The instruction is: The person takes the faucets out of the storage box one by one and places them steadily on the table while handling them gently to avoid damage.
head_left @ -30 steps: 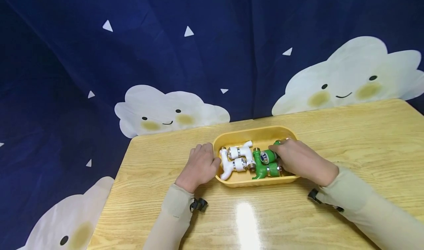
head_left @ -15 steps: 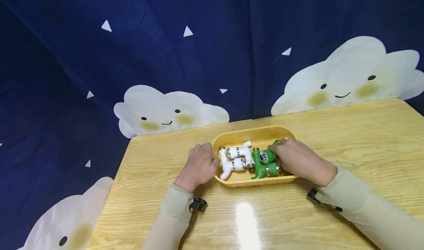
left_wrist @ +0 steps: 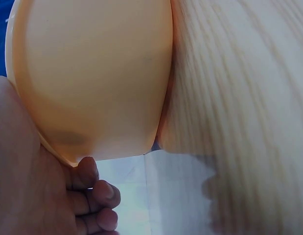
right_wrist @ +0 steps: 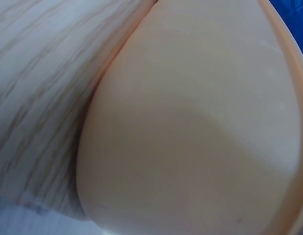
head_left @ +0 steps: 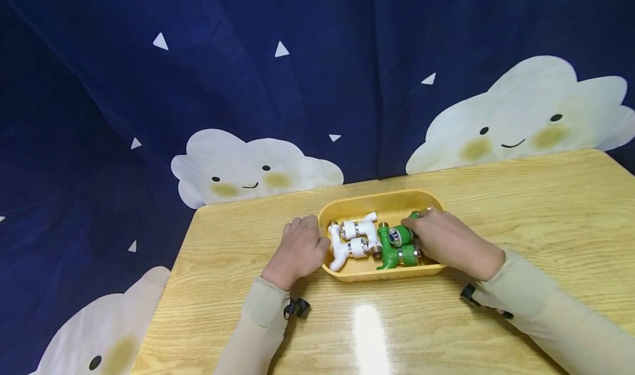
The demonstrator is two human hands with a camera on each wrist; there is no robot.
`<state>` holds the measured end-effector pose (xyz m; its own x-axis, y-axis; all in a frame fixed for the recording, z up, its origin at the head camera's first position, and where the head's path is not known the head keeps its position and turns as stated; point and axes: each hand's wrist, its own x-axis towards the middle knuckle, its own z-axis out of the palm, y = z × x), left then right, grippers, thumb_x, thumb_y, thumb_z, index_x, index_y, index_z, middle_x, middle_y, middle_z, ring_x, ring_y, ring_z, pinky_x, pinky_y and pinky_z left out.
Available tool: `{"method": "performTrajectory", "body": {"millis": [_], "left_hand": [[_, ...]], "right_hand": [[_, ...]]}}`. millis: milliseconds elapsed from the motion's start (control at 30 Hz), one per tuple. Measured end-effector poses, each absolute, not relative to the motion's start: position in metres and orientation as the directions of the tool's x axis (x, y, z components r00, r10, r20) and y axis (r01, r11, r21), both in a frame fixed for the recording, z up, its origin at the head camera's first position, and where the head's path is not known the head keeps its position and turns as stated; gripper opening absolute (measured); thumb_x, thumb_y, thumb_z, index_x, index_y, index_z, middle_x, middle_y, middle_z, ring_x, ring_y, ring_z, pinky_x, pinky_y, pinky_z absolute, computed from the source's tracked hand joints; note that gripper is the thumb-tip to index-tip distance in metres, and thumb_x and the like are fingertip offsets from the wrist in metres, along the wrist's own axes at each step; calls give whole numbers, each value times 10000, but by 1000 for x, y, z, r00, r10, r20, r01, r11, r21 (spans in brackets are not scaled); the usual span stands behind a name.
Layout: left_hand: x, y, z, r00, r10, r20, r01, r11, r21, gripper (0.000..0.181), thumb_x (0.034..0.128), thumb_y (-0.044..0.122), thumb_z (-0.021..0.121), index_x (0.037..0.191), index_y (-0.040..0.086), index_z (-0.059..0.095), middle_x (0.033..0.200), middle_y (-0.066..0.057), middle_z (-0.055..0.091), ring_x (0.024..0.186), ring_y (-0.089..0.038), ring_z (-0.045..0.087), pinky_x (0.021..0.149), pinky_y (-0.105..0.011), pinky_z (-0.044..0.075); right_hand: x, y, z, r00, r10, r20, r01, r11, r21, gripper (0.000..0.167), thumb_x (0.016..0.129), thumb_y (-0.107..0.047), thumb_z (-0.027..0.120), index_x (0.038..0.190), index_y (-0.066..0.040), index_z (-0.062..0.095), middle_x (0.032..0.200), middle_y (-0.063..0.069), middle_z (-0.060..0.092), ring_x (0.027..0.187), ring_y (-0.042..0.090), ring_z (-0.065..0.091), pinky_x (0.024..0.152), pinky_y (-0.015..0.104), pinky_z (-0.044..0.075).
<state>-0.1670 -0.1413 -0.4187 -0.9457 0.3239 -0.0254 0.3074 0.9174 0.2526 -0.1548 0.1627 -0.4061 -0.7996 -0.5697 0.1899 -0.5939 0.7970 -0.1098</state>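
A yellow plastic basket [head_left: 382,276] holds white and green faucets. At its left end my left hand [head_left: 297,248] grips the rim; in the left wrist view the fingers [left_wrist: 104,193] curl beside the basket wall [left_wrist: 102,83]. Two white faucets [head_left: 339,248] lie in the left half. A green faucet [head_left: 388,253] lies right of them, and another green faucet [head_left: 402,235] rests partly over it. My right hand [head_left: 444,240] reaches over the right end and holds this upper green faucet, covering much of it. The right wrist view shows only the basket's outer wall [right_wrist: 190,122].
The basket stands on a light wooden table [head_left: 238,237], near its back edge. Behind the table hangs a dark blue curtain [head_left: 317,77] with white clouds and small triangles. A bright light reflection lies on the tabletop in front of the basket.
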Motion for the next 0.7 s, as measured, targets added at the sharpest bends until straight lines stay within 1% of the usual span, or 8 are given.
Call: {"method": "performTrajectory", "body": {"millis": [133,467,700], "left_hand": [[-167,-142,-419,-945,326,-25,310,918,249,196,993,270,427,861,129,461,844,-50,441,790,-236,384,769,-336,277],[-167,-142,-419,-946,322,-26,307,921,239,185,991,258,431,862,129,461,845,-48,442,792,-234,386,770,-336,282],[-167,-142,-419,-944,329,-17,315,918,243,171,981,255,444,873,123,453,844,-51,449,791,-237,387,774,-338,289]], "right_hand": [[-155,163,-406,-799,-570,194,-595,796,-110,177,778,19,781,882,-103,706,685,8,624,612,119,556,526,334,474],[-156,162,-407,-796,-574,192,-599,794,-109,195,785,3,798,947,-87,735,734,39,674,653,156,624,561,368,531],[-154,163,-407,-799,-571,188,-595,796,-111,197,807,-8,794,982,-80,738,763,50,685,677,159,630,578,373,541]]}}
